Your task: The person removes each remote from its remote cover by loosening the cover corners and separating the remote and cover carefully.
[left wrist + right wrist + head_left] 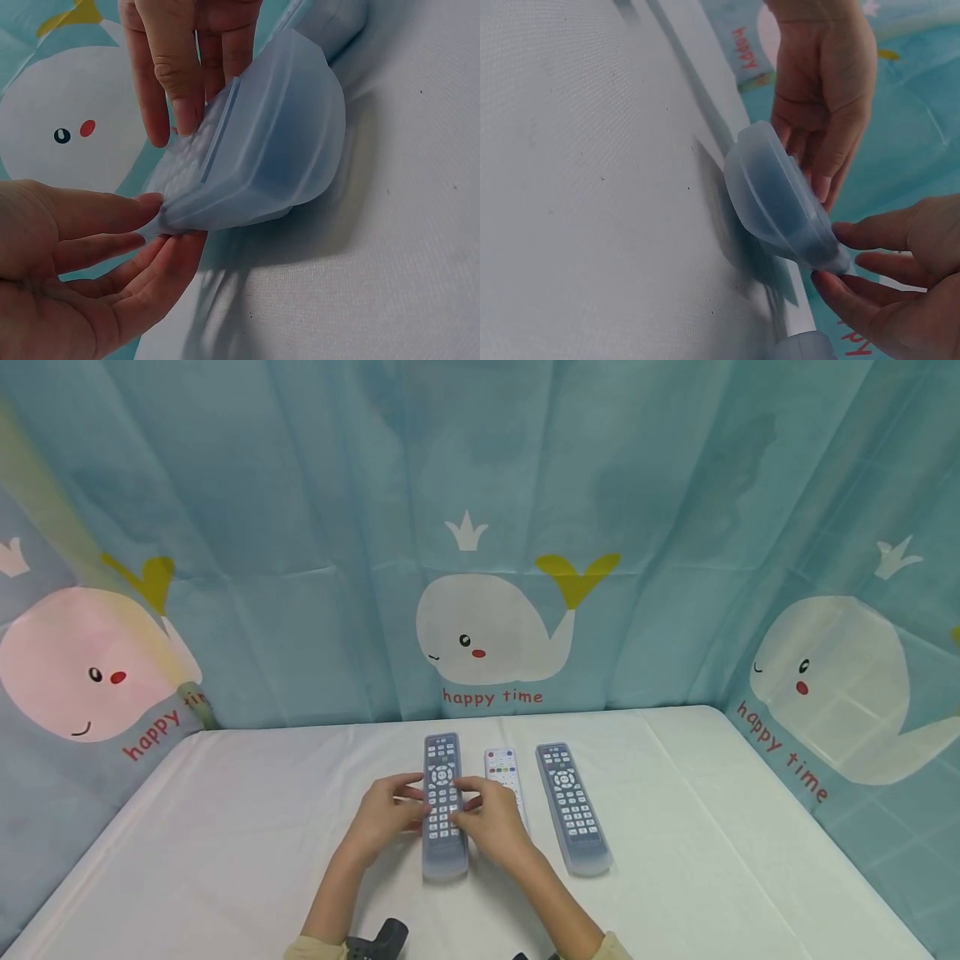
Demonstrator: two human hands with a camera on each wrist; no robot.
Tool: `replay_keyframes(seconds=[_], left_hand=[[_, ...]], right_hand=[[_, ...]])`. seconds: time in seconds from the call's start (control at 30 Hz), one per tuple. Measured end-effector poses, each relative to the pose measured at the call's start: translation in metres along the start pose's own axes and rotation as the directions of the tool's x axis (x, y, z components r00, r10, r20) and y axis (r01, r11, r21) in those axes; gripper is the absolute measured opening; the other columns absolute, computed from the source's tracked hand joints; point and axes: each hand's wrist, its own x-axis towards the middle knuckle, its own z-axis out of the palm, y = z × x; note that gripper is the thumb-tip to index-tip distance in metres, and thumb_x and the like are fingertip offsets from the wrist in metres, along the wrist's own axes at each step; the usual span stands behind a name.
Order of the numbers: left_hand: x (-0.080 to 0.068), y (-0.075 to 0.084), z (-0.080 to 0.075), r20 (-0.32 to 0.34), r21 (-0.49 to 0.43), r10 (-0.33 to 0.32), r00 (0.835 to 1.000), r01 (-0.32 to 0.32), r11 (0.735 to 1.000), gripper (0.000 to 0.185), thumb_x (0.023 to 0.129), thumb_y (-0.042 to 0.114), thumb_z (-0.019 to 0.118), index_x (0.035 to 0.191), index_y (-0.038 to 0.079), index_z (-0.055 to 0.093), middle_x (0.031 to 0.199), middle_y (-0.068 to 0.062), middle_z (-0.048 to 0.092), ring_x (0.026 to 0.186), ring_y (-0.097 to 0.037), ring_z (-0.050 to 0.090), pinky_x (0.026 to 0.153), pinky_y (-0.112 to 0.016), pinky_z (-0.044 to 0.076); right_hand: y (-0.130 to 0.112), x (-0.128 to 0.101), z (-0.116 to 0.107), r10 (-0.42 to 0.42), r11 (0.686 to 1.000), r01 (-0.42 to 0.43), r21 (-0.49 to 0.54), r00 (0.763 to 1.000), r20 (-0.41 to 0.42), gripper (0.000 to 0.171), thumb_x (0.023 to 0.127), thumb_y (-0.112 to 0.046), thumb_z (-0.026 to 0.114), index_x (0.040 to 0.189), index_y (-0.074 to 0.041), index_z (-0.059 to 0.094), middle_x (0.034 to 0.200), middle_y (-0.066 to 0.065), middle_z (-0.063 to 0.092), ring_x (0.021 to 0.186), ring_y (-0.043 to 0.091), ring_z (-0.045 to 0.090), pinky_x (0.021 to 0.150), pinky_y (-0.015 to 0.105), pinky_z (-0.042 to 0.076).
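A dark remote control (446,852) in a translucent bluish cover is held between both hands, buttons facing up. My left hand (384,817) grips its left edge with thumb and fingers. On the opposite edge, my right hand (493,820) pinches it. In the left wrist view, the near end of the cover (300,127) is raised off the cloth, with a shadow below. The right wrist view also shows that rounded end (769,195) above the cloth. A white remote (501,763) lies just right, partly hidden behind my right hand.
Another dark remote in a translucent cover (573,810) lies slightly tilted on the right. A white cloth (697,827) covers the table. Blue curtains with whale prints (337,610) hang behind and at both sides. Dark wrist devices (382,939) show at the bottom.
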Motion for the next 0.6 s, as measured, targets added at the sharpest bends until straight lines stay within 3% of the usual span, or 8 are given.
replay_keyframes(seconds=[0.27, 0.6], left_hand=[[0.000, 0.003, -0.001, -0.004, -0.038, 0.000, 1.000, 0.000, 0.999, 0.055, 0.092, -0.005, 0.070, 0.145, -0.009, 0.056, 0.119, -0.024, 0.066, 0.093, -0.023, 0.072, 0.081, -0.040, 0.066], [0.002, 0.005, 0.001, -0.021, -0.044, 0.008, 1.000, -0.009, 0.999, 0.052, 0.094, -0.006, 0.071, 0.145, -0.005, 0.057, 0.119, -0.023, 0.066, 0.094, -0.022, 0.072, 0.081, -0.040, 0.066]], right_hand=[[0.001, 0.004, 0.000, -0.036, 0.999, 0.037, 0.027, 0.998, -0.051, 0.046, 0.086, 0.009, 0.078, 0.131, 0.008, 0.066, 0.125, 0.023, 0.070, 0.094, 0.025, 0.071, 0.074, 0.025, 0.061], [0.002, 0.011, -0.004, 0.017, 1.000, -0.015, 0.027, 0.998, -0.059, 0.057, 0.086, 0.007, 0.080, 0.139, 0.008, 0.060, 0.122, 0.019, 0.067, 0.093, 0.022, 0.070, 0.074, 0.025, 0.061]])
